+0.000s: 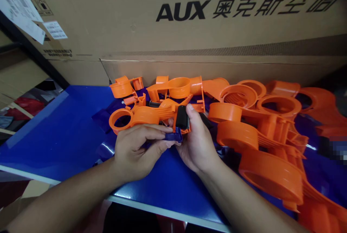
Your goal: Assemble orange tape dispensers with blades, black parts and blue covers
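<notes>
Between my hands is an orange plastic tape dispenser (146, 115), its ring end pointing left and its black roller (181, 116) facing me. My right hand (199, 142) is closed around the roller end, the thumb beside the roller. My left hand (139, 150) pinches a small dark blue plastic part (173, 136) between thumb and fingers. That part lies just below the roller, at the dispenser's end; whether it is seated on the dispenser I cannot tell. Fingers partly hide the contact area.
Several orange dispenser bodies (271, 171) are heaped to the right, and more orange dispenser pieces (179, 87) lie behind my hands. Dark blue parts (104, 119) lie on the blue tabletop (59, 128). A large cardboard box (173, 38) stands along the back.
</notes>
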Motion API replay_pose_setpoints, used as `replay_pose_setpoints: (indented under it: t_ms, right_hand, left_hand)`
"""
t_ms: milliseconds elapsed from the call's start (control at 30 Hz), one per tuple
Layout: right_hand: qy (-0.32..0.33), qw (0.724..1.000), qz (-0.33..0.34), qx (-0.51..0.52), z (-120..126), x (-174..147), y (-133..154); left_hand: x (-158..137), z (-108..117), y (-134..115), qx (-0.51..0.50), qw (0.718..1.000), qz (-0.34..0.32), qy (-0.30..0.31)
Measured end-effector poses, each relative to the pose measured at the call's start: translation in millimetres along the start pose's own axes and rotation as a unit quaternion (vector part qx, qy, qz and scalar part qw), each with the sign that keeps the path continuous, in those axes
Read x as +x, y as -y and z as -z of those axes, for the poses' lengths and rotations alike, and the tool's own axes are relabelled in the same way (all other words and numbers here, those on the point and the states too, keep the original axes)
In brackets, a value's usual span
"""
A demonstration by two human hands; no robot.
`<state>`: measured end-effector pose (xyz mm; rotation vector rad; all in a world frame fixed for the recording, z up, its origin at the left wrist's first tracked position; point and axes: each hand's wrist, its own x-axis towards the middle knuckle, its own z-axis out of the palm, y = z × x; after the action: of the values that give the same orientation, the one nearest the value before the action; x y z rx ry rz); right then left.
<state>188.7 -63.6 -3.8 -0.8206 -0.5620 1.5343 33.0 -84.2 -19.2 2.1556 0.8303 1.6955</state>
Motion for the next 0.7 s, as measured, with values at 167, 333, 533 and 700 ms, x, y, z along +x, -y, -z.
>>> replay_pose_setpoints:
  t_ms: [167, 333, 533, 700]
  right_hand:
    - [-0.005, 1.000, -0.001, -0.004, -0.4, -1.0, 1.4]
    - [-0.014, 1.000, -0.008, -0.012, 0.2, -1.2, 1.9]
    - [-0.017, 1.000, -0.007, -0.011, 2.2, 1.1, 0.7]
    - [-0.019, 1.000, -0.012, -0.016, 1.5, 2.3, 0.8]
  left_hand:
    - [-1.9, -1.0, 0.9, -0.025, 0.999, 0.028, -0.003]
    - [-1.7, -1.3, -0.7, -0.037, 0.999, 0.034, -0.010]
    - [-5.6, -0.8, 1.8, -0.034, 0.997, 0.064, -0.006]
    - [-3.1, -0.8, 4.1, -0.034, 0.999, 0.042, -0.001]
